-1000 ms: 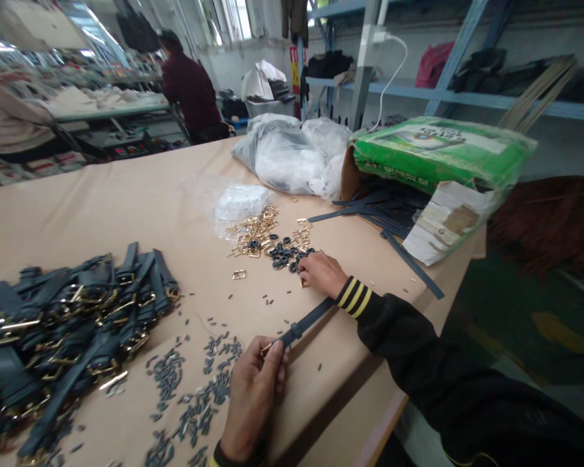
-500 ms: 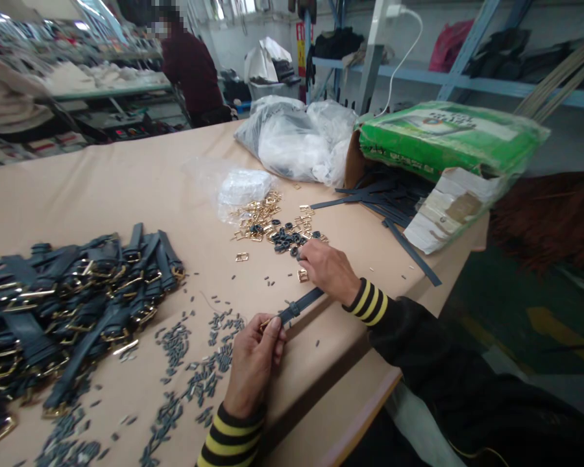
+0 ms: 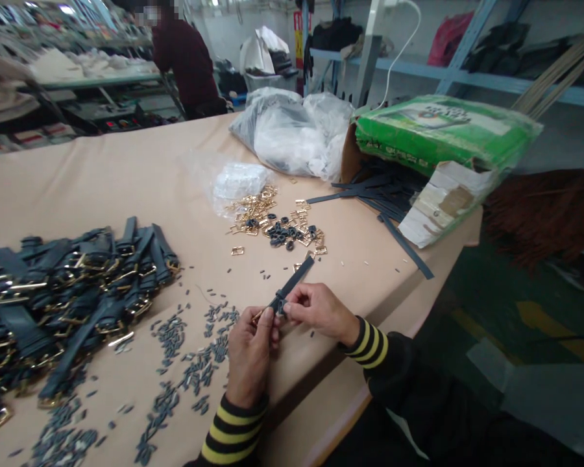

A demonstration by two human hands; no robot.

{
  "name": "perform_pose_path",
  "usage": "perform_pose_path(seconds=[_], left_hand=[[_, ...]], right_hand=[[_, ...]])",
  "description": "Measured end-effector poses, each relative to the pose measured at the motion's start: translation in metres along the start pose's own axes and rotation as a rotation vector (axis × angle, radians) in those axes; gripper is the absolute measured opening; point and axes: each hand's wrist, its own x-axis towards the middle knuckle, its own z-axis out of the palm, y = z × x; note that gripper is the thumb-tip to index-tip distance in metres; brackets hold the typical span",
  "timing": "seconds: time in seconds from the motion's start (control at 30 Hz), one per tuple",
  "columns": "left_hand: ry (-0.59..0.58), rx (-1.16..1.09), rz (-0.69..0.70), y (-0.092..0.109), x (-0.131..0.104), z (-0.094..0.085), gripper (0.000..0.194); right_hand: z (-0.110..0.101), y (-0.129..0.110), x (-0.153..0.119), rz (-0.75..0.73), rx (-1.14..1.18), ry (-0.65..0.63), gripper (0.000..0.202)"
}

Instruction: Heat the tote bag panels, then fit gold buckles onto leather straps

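My left hand [image 3: 249, 357] is closed on the buckle end of a short dark strap [image 3: 296, 277]; a bit of gold buckle [image 3: 257, 318] shows between the fingers. The strap's free end points up and away to the right. Thumb and fingers of my right hand [image 3: 324, 312] pinch a small dark loop [image 3: 281, 306] against the strap, just beyond my left thumb. Whether the strap passes through that loop is hard to see. Beyond the hands lie a cluster of dark loops [image 3: 278, 235] and a heap of gold buckles [image 3: 253, 206].
Dark buckled straps [image 3: 85, 285] are piled at the left. Tiny dark pieces [image 3: 168, 337] are scattered nearer. A clear plastic bag [image 3: 292, 133] and a green box [image 3: 438, 133] with loose strips [image 3: 379, 191] stand at the back. Two people are beyond the table [image 3: 126, 168].
My right hand has come back from the loop cluster towards my left hand and now pinches a loop at the strap. The strap's free end has swung upward.
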Motion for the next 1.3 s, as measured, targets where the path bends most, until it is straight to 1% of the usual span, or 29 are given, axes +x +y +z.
perform_pose_path(seconds=[0.1,0.17,0.3,0.4,0.5,0.63,0.73,0.83,0.93,1.03,1.17,1.3], left_hand=[[-0.002,0.000,0.023,-0.004,0.000,0.000,0.025],[0.013,0.057,0.053,-0.007,0.000,0.001,0.023],[0.102,0.297,0.155,-0.011,0.000,0.003,0.018],[0.125,0.399,0.202,-0.012,-0.001,0.004,0.017],[0.123,0.409,0.206,-0.011,-0.001,0.004,0.018],[0.116,0.387,0.180,-0.012,-0.001,0.002,0.020],[0.067,0.298,0.147,-0.013,0.001,0.000,0.021],[0.032,0.228,0.122,-0.013,0.002,-0.002,0.023],[-0.024,0.191,0.106,-0.010,0.002,-0.005,0.024],[-0.068,0.192,0.100,-0.008,0.001,-0.007,0.025],[-0.079,0.218,0.103,-0.007,0.000,-0.008,0.025],[-0.042,0.288,0.132,-0.010,0.002,-0.007,0.025]], right_hand=[[0.007,0.008,0.005,0.019,0.141,0.046,0.016],[0.011,0.010,0.006,0.014,0.181,0.079,0.018],[0.016,0.014,0.004,0.050,0.145,0.126,0.016],[0.019,0.020,0.002,0.035,0.120,0.132,0.017],[0.018,0.024,0.002,-0.002,0.164,0.115,0.018],[0.011,0.020,0.002,-0.032,0.216,0.090,0.021],[0.005,0.015,0.002,-0.080,0.202,0.126,0.019],[0.005,0.015,0.004,-0.098,0.172,0.161,0.014],[0.007,0.019,0.007,-0.104,0.176,0.199,0.012],[0.007,0.021,0.009,-0.130,0.129,0.224,0.010],[0.006,0.018,0.007,-0.082,0.090,0.220,0.009],[0.006,0.015,0.004,0.013,0.168,0.174,0.012]])
